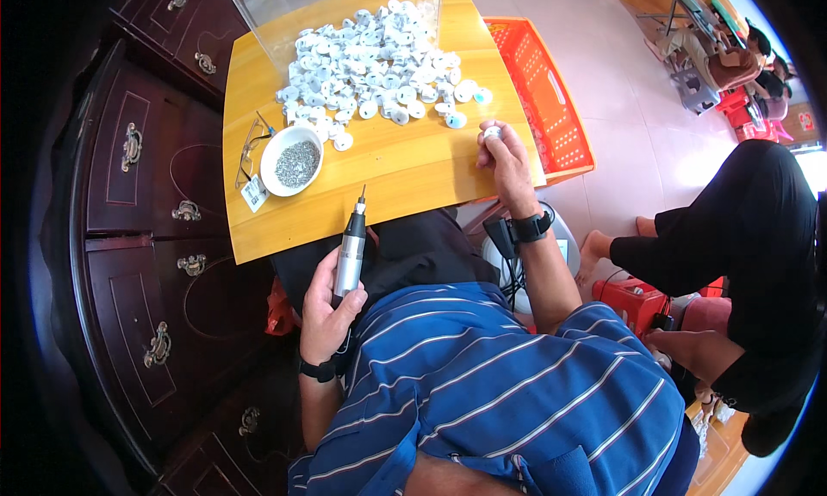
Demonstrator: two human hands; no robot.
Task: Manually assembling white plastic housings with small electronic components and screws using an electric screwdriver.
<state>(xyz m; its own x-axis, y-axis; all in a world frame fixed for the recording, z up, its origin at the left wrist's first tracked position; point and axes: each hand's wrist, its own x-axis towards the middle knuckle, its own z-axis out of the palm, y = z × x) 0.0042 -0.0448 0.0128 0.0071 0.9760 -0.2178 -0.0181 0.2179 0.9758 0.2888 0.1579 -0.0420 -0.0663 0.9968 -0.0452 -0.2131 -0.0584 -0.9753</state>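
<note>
My left hand [330, 311] is wrapped round a silver and black electric screwdriver [350, 259], its thin bit pointing up past the table's near edge. Over the table's right side, my right hand [506, 158] pinches a small round white plastic part [492, 133] between thumb and fingers. Many similar white discs [370, 65] lie heaped at the far middle of the yellow wooden table [396, 169]. A few of them near my right hand show a bluish face. To the left stands a white bowl [269, 164] filled with small silver screws [297, 164].
Eyeglasses [250, 147] with a tag lie left of the bowl. A clear plastic bin [258, 22] stands behind the heap. An orange crate [560, 117] sits right of the table, dark wooden drawers [129, 186] at left. Another person [732, 229] is close on my right.
</note>
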